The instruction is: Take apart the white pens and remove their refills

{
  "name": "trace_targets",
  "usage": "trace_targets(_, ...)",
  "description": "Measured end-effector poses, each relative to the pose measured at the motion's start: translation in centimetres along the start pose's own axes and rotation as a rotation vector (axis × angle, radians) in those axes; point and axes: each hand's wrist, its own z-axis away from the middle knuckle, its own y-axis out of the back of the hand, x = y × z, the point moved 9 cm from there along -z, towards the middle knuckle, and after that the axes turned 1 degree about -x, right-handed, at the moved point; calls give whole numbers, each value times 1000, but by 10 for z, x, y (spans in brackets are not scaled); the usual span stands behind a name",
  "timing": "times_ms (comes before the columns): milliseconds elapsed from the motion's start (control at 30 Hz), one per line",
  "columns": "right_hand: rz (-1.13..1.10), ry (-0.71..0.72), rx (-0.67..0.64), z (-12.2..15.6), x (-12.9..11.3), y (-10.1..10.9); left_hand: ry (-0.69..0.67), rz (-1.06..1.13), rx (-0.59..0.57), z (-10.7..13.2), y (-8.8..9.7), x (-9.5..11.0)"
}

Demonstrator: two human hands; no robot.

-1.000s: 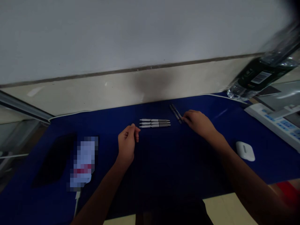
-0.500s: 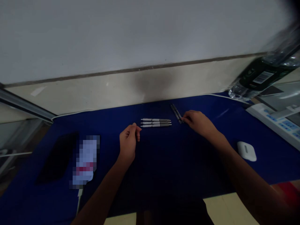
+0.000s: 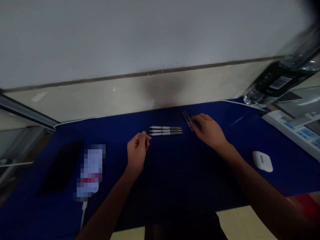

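Three white-and-grey pens (image 3: 166,131) lie side by side on the blue tabletop (image 3: 172,173), their tips pointing right. At their left ends is my left hand (image 3: 137,146), fingers curled in and thumb against them, with nothing visible in its grasp. Farther right and back, a pair of dark pens (image 3: 186,120) lies slantwise, close together. My right hand (image 3: 207,130) rests at their right side, its thumb and forefinger somewhat apart and the fingertips touching the nearer pen. The undersides of the right fingers are hidden.
On the left lie a dark flat object (image 3: 61,168) and a phone (image 3: 90,170) with a white cable (image 3: 84,213). To the right are a white earbud case (image 3: 262,161), a power strip (image 3: 295,130) and a large green-labelled bottle (image 3: 277,81). A wall (image 3: 120,96) borders the back.
My right hand has shifted slightly left and away from me along the dark pens, its thumb and forefinger spreading from a pinch. The left hand and white pens stay almost still.
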Motion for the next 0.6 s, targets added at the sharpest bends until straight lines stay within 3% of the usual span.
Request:
trace_targets(100, -56, 254, -84, 8, -39, -12, -18, -34, 2, 0, 0, 2)
trace_targets(167, -61, 343, -152, 14, -55, -22, -23, -53, -3, 1, -1, 3)
trace_targets(600, -103, 409, -177, 22, -71, -31, -47, -115, -16, 1, -3, 3)
